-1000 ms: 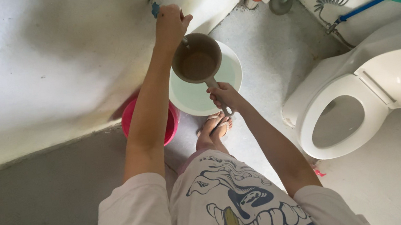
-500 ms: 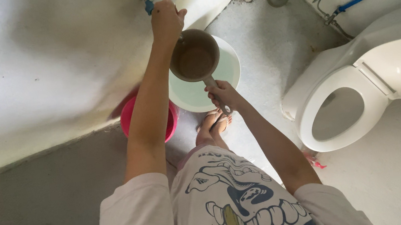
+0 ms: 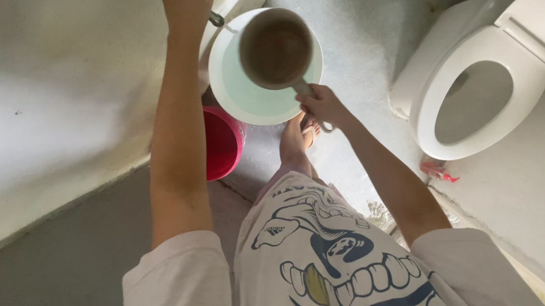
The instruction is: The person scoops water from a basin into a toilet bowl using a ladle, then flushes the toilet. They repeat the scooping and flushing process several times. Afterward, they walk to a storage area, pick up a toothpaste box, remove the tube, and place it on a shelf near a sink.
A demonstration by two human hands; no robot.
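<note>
The right hand (image 3: 321, 105) is closed around the handle of a brown dipper (image 3: 275, 47), fingers wrapped tight, holding the cup level with its open mouth facing up. The dipper hangs above a white bucket (image 3: 239, 89) with pale greenish water in it, and covers the upper right part of the bucket's mouth. The left hand (image 3: 187, 0) reaches up to the top edge of the view, closed on something at the wall; the thing it grips is cut off by the frame, and only a short metal piece (image 3: 216, 19) shows just below the fist, beside the bucket's rim.

Just beside the white bucket, down and to the left, stands a red bucket (image 3: 221, 143), partly hidden behind the left forearm. A bare foot in a sandal (image 3: 304, 133) stands on the floor below the white bucket, close to the right hand. To the right, well apart from the buckets, is a white toilet (image 3: 475, 88) with its seat down and the bowl open. A small pink thing (image 3: 438, 171) lies on the floor at the toilet's base; what it is I cannot tell.

The floor (image 3: 355, 36) is pale grey cement, rough and stained. A white plastered wall (image 3: 44, 96) fills the left side, with a grey band (image 3: 44, 292) below it. The person wears a white shirt (image 3: 318, 263) with a printed cartoon face.
</note>
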